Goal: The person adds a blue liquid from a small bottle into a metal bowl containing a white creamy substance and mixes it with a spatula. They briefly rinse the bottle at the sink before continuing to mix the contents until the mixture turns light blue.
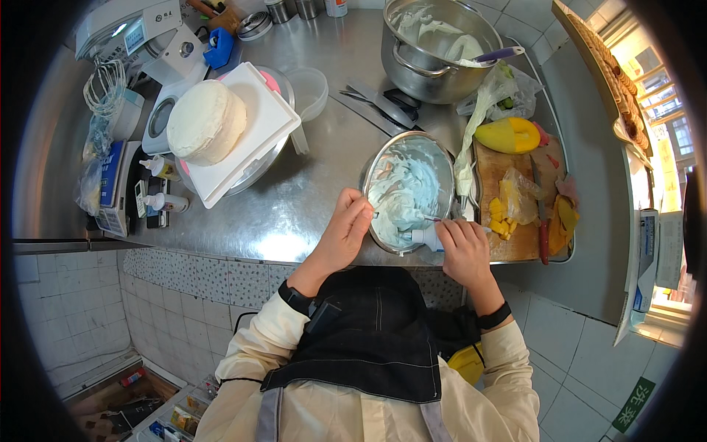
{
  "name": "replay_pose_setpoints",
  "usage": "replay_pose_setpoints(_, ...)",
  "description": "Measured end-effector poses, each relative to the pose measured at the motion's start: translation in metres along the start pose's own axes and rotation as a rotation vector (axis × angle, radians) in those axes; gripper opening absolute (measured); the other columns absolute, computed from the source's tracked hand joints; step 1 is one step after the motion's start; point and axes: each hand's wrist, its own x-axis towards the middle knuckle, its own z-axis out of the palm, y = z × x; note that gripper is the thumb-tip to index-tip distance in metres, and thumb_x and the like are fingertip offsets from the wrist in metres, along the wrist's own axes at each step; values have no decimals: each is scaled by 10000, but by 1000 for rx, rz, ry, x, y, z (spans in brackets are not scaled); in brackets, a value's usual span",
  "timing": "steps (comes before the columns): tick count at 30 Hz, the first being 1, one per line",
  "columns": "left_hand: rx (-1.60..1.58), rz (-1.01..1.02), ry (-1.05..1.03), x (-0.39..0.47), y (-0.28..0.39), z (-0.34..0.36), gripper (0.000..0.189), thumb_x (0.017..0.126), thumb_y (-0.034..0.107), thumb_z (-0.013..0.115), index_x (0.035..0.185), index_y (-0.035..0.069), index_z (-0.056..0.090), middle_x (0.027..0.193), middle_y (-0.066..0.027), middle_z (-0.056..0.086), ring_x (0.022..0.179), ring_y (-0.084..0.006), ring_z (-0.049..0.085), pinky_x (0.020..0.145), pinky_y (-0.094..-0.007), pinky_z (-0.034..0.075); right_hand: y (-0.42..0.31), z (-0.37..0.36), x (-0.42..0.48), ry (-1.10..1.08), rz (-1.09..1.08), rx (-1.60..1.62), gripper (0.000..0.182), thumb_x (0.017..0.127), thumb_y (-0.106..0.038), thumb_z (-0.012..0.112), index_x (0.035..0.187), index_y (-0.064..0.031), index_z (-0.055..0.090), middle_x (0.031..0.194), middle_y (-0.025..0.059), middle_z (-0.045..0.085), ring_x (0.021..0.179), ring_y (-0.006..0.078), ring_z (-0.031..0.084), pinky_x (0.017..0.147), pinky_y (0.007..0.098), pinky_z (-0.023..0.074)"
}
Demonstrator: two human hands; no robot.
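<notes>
A metal mixing bowl [371, 232] holds pale blue whipped cream [411, 188], with whiter cream towards its near left side. At the bowl's left rim is my left hand [351, 221], fingers curled, pinching something small that is mostly hidden, perhaps a cap. My right hand [464, 243] grips a small white squeeze bottle [425, 238], its nozzle tilted over the bowl near blue smears. The thin handle of a utensil [433, 219] also passes under the fingers of my right hand and reaches into the cream. A round cake [204, 122] coated in white cream stands on a white board [259, 132] at the left.
A steel pot [414, 63] of white cream and a spatula [499, 54] stand behind. Scissors and knives [381, 102] lie beyond the bowl. Right, a cutting board [522, 251] bears a mango [507, 136], mango cubes and a red-handled knife [543, 240]. Bottles [167, 202] stand left.
</notes>
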Motion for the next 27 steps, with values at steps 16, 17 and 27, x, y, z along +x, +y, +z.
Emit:
replay_pose_setpoints(16,-2,0,8,0,-1,-1,213,946,187,420,868,-1,484,905,-56,341,820,-154,366,759,-237,340,4,-6,7,3,-58,15,378,622,-45,569,1000,-31,547,977,73,562,883,236,543,772,355,413)
replay_pose_setpoints(17,2,5,8,0,-1,-1,214,945,188,421,869,-1,484,906,-56,342,824,-155,366,763,-238,339,4,-7,8,0,-62,8,378,622,-45,570,1000,-31,547,977,73,561,881,235,543,772,354,412)
replay_pose_setpoints(27,-8,-7,6,1,0,-1,219,943,196,426,870,-2,483,909,-60,350,831,-159,370,767,-243,340,3,-8,10,-23,-68,4,354,632,-53,574,985,-35,552,961,67,560,872,233,542,774,354,410)
